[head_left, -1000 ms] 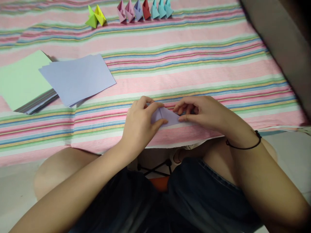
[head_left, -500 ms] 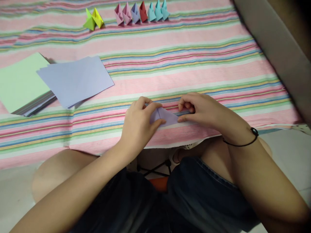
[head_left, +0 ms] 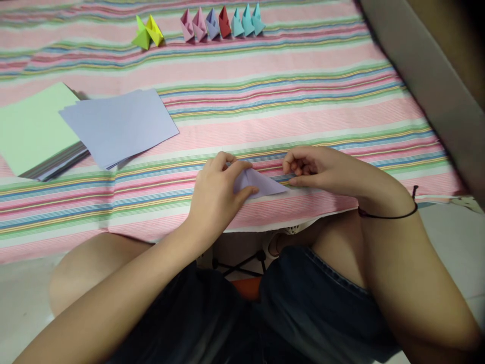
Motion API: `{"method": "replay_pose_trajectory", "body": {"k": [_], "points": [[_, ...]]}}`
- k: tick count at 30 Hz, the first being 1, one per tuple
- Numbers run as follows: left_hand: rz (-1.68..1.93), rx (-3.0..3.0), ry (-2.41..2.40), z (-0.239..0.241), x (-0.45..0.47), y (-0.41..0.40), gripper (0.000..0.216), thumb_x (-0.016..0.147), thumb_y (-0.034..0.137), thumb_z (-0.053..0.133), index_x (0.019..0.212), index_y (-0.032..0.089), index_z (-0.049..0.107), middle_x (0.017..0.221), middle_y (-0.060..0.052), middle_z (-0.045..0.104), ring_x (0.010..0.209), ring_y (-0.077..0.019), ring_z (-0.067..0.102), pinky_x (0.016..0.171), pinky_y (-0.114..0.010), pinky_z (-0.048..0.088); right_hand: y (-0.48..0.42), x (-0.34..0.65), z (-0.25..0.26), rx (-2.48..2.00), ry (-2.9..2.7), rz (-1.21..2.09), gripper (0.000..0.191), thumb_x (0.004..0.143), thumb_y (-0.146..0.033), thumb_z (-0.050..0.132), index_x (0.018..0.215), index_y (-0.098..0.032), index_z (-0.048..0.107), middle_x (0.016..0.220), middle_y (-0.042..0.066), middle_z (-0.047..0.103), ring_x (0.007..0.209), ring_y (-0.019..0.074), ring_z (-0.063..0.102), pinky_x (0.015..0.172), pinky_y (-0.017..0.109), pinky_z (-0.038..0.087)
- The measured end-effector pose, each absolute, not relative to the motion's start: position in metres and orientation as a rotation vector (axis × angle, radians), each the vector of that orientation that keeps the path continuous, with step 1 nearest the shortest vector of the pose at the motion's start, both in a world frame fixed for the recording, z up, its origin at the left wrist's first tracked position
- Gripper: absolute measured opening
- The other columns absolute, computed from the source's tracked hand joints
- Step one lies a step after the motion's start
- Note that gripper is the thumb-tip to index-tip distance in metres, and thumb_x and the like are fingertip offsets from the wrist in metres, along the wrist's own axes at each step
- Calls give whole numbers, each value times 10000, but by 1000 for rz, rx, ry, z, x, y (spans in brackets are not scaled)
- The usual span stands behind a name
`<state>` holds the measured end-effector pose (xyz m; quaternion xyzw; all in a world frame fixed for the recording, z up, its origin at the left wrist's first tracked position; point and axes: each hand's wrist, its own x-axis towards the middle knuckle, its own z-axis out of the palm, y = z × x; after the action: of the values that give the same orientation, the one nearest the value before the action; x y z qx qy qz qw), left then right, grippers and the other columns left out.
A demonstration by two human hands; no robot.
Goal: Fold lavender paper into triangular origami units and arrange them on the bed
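Observation:
A small folded lavender paper [head_left: 261, 184] lies on the striped cloth [head_left: 288, 111] near its front edge. My left hand [head_left: 217, 192] pinches the paper's left part between thumb and fingers. My right hand [head_left: 322, 169], fingers curled, presses its thumb on the cloth at the paper's right tip. A black band circles my right wrist.
A loose stack of lavender sheets [head_left: 119, 124] lies at the left, overlapping a thick pile topped by a green sheet [head_left: 36, 126]. Far back stand two yellow-green folded figures [head_left: 147, 31] and a row of several pink, purple, red and teal ones [head_left: 223, 23]. A dark object [head_left: 435, 76] borders the right.
My right hand has slid to the right along the paper's lower edge, out to its tip. My left hand has kept its pinch on the paper.

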<state>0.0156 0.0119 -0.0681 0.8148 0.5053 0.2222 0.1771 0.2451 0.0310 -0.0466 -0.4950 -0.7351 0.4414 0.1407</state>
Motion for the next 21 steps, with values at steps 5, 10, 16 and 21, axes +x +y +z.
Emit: {"method": "replay_pose_trajectory", "body": {"k": [5,10,16,21], "points": [[593,2306,1443,-67,16,12,366,748,262,705,1107,239,637,1076,-70,564,965,-235,540,830,-380,455,26,237,-48,-1376,-2059,1275,158,757,-333,651,877,-234,621,783,11,614,694,166,549,608,301,430],[600,2309,1436,-68,15,11,352,751,262,698,1098,239,640,1078,-70,566,953,-232,541,830,-383,454,25,222,-55,-1301,-2221,1028,128,762,-294,655,869,-229,682,802,18,580,748,173,523,649,305,392],[616,2308,1420,-69,15,11,342,764,260,685,1101,242,634,1068,-68,571,951,-232,542,838,-393,451,24,220,-60,-1335,-2256,968,112,776,-305,652,855,-249,707,790,16,549,709,165,499,639,304,373],[620,2305,1427,-69,15,11,337,768,259,683,1100,242,632,1061,-67,572,957,-233,544,840,-394,452,25,222,-61,-1330,-2258,979,123,779,-310,653,872,-250,706,796,18,554,694,160,494,630,300,374]]}}
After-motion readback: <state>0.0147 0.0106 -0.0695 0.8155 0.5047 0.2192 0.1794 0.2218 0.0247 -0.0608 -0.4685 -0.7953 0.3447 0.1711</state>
